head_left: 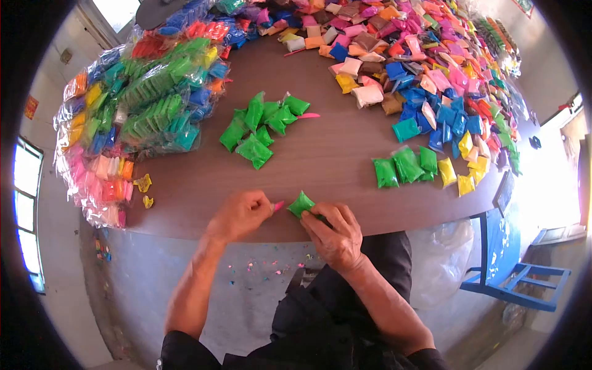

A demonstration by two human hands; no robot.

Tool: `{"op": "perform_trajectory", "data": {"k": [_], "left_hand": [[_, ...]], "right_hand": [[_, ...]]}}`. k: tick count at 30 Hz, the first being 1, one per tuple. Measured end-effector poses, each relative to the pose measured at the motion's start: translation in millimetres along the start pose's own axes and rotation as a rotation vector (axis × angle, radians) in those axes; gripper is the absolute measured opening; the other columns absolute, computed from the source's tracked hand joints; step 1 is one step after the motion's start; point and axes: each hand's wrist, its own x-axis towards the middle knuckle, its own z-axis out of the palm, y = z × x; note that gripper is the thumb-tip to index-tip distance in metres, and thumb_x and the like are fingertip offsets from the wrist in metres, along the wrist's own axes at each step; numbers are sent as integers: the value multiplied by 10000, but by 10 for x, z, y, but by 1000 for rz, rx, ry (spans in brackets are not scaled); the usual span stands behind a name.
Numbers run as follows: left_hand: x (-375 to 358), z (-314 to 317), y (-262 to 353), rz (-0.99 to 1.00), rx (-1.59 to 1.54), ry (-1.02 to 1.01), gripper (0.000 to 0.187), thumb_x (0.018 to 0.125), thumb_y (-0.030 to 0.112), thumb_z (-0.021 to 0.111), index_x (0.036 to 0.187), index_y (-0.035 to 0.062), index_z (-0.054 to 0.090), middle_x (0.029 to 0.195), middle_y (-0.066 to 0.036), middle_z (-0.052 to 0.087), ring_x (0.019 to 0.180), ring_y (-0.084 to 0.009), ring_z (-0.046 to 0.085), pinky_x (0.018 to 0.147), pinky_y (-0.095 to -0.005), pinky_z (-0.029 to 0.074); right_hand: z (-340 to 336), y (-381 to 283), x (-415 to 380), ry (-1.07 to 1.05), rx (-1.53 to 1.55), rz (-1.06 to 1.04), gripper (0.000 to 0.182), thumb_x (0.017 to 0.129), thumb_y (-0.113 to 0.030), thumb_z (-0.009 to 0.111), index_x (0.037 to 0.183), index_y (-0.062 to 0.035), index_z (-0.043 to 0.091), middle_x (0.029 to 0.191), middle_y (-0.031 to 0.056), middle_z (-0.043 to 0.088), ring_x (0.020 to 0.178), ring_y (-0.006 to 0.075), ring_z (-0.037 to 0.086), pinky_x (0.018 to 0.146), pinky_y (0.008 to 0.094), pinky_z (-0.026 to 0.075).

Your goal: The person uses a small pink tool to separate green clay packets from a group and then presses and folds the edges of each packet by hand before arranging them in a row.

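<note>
Near the table's front edge, my right hand (pixel 336 231) pinches the lower right corner of a small green packet (pixel 300 204). Just left of it, my left hand (pixel 242 213) is closed, with a small pink piece (pixel 279 205) sticking out from its fingertips toward the packet. Beyond my hands lies a loose cluster of green packets (pixel 254 151), with a pink strip (pixel 308 116) at its right side. Several more green packets (pixel 407 164) lie to the right, beside yellow ones (pixel 446 172).
A large heap of multicoloured packets (pixel 425 74) covers the table's (pixel 277 74) right and back. Bagged stacks of packets (pixel 154 92) stand at the left, near two crumpled yellow pieces (pixel 143 183). A blue chair (pixel 512 265) is at the right, below table height.
</note>
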Motion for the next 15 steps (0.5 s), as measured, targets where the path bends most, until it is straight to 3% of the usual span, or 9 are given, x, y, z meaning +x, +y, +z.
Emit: {"op": "perform_trajectory", "data": {"k": [4,6,9,12,15], "left_hand": [[201,-29,290,15,-57,-26,263,1046,247,746,886,39,752,739,31,667,694,-43,589,594,-281,455],[273,11,427,27,-91,-92,260,1047,250,744,893,41,760,734,30,664,692,-47,597,597,-281,458],[351,19,163,69,-13,-186,257,1043,258,754,924,31,774,728,30,662,696,-49,597,603,-286,462],[201,-38,1,83,96,-158,280,1045,272,767,930,17,771,714,28,652,687,-52,593,599,-286,461],[54,-39,124,61,11,5,293,1045,277,772,925,9,766,709,21,653,677,-55,584,595,-293,458]], "right_hand": [[-18,15,-12,-29,-8,-30,339,778,-69,823,1114,-103,807,1156,33,696,1053,272,704,885,410,591],[-28,10,27,20,-24,-57,305,770,-53,890,1062,-109,821,1104,29,700,983,265,710,827,400,597],[-40,0,47,39,-17,-42,292,769,-45,921,1038,-112,828,1073,28,703,954,266,717,808,399,603],[-30,-9,37,36,2,-5,293,771,-47,922,1042,-111,829,1083,30,712,962,272,723,825,404,607],[-7,-13,27,22,3,0,294,811,-61,881,1089,-118,808,1157,31,712,1037,273,719,866,411,592]]}}
